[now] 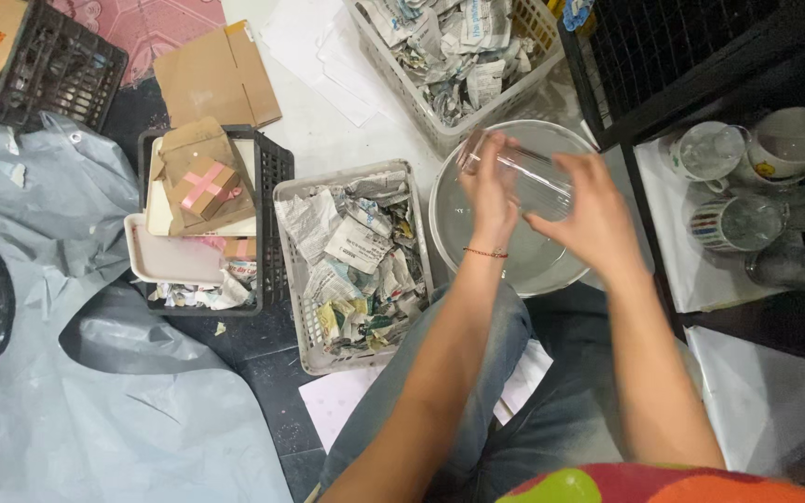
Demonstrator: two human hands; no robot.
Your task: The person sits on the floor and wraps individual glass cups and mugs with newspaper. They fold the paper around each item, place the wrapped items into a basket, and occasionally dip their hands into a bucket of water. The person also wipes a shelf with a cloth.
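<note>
- Left hand (489, 191): fingers wrapped around one end of a clear drinking glass (524, 177); thin bead bracelet (485, 252) on the wrist.
- Right hand (589, 216): closed on the other end of the same glass, fingers curled over its side.
- Glass lies roughly on its side between both hands, tilted, held above a round pale basin (477, 244); whether it touches the basin, cannot tell. Slightly blurred.
- Basin sits on the floor just in front of the person's knees, in blue jeans (500, 373).
- Just left of the basin: grey plastic basket (292, 279) filled with crumpled newspaper (356, 261).
- Beyond the basin: second pale basket (418, 102), also full of crumpled newspaper.
- Further left: black crate (272, 177) holding a white tray (170, 261), cardboard pieces and a small box with pink tape crossed over it (202, 186).
- Right side: black shelf frame (649, 205) lined with white paper; on it a clear glass cup (705, 149), a white mug (794, 140), a striped mug (733, 224).
- Far left: grey plastic sheet (76, 391) spread over the floor; another black crate (53, 65) at the top corner.
</note>
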